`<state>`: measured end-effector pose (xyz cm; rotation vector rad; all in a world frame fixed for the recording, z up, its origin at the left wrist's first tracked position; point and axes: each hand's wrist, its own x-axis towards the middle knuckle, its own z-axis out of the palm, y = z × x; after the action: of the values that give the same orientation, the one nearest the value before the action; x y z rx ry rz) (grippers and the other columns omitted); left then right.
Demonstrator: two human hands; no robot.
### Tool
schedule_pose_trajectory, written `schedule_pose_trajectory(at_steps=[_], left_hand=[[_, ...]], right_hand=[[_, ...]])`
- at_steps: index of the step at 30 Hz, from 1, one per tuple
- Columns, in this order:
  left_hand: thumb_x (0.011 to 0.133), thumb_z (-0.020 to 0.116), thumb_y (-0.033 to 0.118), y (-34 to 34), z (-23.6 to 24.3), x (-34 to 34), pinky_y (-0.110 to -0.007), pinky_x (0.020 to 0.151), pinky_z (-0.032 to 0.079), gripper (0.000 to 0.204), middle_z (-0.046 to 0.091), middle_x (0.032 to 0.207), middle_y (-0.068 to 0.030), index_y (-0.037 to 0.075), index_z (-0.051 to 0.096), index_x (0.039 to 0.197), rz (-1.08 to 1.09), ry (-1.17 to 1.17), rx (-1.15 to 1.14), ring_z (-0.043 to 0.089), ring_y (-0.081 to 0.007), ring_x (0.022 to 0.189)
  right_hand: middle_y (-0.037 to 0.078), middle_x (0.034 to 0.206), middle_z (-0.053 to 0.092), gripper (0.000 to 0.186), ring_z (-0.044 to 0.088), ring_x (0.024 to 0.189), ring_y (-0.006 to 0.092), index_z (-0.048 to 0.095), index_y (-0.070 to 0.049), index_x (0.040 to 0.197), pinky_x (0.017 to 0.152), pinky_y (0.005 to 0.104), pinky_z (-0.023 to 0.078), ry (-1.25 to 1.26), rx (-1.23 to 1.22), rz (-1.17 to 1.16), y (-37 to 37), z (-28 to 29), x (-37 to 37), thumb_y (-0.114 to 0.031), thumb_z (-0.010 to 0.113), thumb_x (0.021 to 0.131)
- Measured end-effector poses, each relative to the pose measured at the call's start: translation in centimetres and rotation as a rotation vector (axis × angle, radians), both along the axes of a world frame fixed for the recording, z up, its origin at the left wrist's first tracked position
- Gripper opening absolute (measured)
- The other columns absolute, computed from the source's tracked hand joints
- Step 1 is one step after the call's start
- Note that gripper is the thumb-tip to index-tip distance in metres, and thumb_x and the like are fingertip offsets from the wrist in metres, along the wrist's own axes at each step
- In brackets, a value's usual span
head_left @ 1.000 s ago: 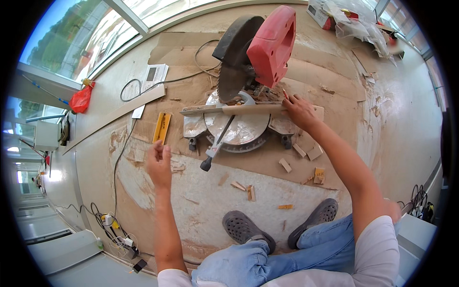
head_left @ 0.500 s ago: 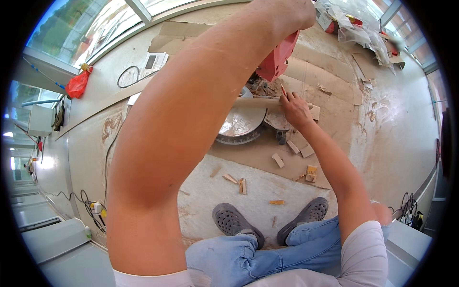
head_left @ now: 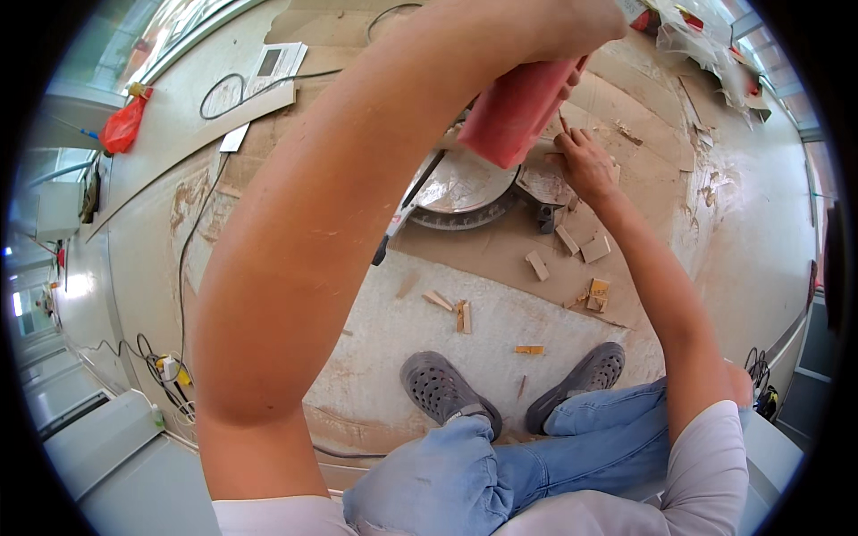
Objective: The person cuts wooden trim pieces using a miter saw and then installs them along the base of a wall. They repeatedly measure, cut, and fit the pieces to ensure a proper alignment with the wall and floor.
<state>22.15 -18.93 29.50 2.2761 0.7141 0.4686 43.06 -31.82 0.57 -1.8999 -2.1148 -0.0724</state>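
Note:
My left hand (head_left: pixel 592 36) is raised at the upper middle, its fingers wrapped round the red handle (head_left: pixel 518 107) of the mitre saw, while its forearm crosses the picture and hides the blade. Beneath lies the round silver turntable (head_left: pixel 460 183), with a black knob (head_left: pixel 380 250) at its front partly behind the arm. At the saw's right end my right hand (head_left: pixel 585 165) is closed on a thin pencil (head_left: pixel 563 123), resting on or beside a pale board that is mostly covered by the hand and red housing.
Wood offcuts (head_left: pixel 536 265) and yellow scraps (head_left: pixel 530 349) lie before the saw, near my grey clogs (head_left: pixel 442 384). At left are a red bag (head_left: pixel 121 129), long board (head_left: pixel 255 112) and cables (head_left: pixel 161 362). Plastic-wrapped items (head_left: pixel 706 62) sit at upper right; windows line the edges.
My left hand has risen from beside the yellow piece to the saw's handle, and the red housing has come down toward the turntable. My right hand stays at the board's right end.

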Motion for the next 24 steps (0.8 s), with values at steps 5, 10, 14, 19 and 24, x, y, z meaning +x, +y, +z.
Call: schedule_pose_trajectory(at_steps=[5, 10, 14, 19, 24], left_hand=[[0.089, 0.061, 0.019, -0.1, 0.0, -0.3, -0.042, 0.088, 0.052, 0.039, 0.068, 0.109, -0.0253, -0.005, 0.059, 0.120, -0.001, -0.021, -0.008, 0.067, -0.0366, 0.100], [0.089, 0.061, 0.018, 0.2, -0.1, 1.1, -0.041, 0.086, 0.053, 0.038, 0.068, 0.107, -0.0241, -0.004, 0.059, 0.120, -0.027, -0.046, -0.010, 0.067, -0.0347, 0.097], [0.090, 0.061, 0.018, 0.3, -0.5, 2.2, -0.040, 0.085, 0.053, 0.038, 0.068, 0.106, -0.0231, -0.004, 0.059, 0.120, -0.040, -0.057, -0.017, 0.067, -0.0331, 0.095], [0.090, 0.062, 0.018, 0.2, -0.9, 2.5, -0.039, 0.083, 0.053, 0.037, 0.069, 0.104, -0.0219, -0.004, 0.059, 0.120, -0.048, -0.061, -0.027, 0.067, -0.0311, 0.092], [0.091, 0.062, 0.017, -0.2, -0.7, 1.8, -0.037, 0.081, 0.054, 0.036, 0.069, 0.102, -0.0207, -0.003, 0.059, 0.120, -0.037, -0.056, -0.030, 0.067, -0.0291, 0.089]], right_hand=[[0.011, 0.094, 0.060, 0.027, 0.061, 0.093, 0.0310, 0.062, -0.007, 0.100, 0.077, 0.0437, 0.051, -0.066, 0.020, 0.012, 0.9, 0.6, -1.1, -0.030, 0.070, 0.091], [0.009, 0.093, 0.061, 0.028, 0.062, 0.093, 0.0299, 0.062, -0.007, 0.100, 0.076, 0.0431, 0.051, -0.132, 0.004, 0.015, 1.0, 0.5, -1.2, -0.033, 0.068, 0.092], [0.009, 0.093, 0.061, 0.028, 0.062, 0.092, 0.0297, 0.062, -0.007, 0.100, 0.076, 0.0431, 0.051, -0.136, 0.007, 0.009, 1.0, 0.5, -1.2, -0.033, 0.068, 0.092], [0.009, 0.092, 0.061, 0.027, 0.062, 0.091, 0.0303, 0.062, -0.007, 0.099, 0.075, 0.0437, 0.051, -0.109, 0.040, -0.002, 0.9, 0.2, -1.4, -0.032, 0.068, 0.092], [0.009, 0.092, 0.060, 0.027, 0.061, 0.090, 0.0307, 0.061, -0.007, 0.099, 0.075, 0.0446, 0.051, -0.094, 0.059, 0.004, 1.2, 0.6, -2.2, -0.031, 0.069, 0.091]])
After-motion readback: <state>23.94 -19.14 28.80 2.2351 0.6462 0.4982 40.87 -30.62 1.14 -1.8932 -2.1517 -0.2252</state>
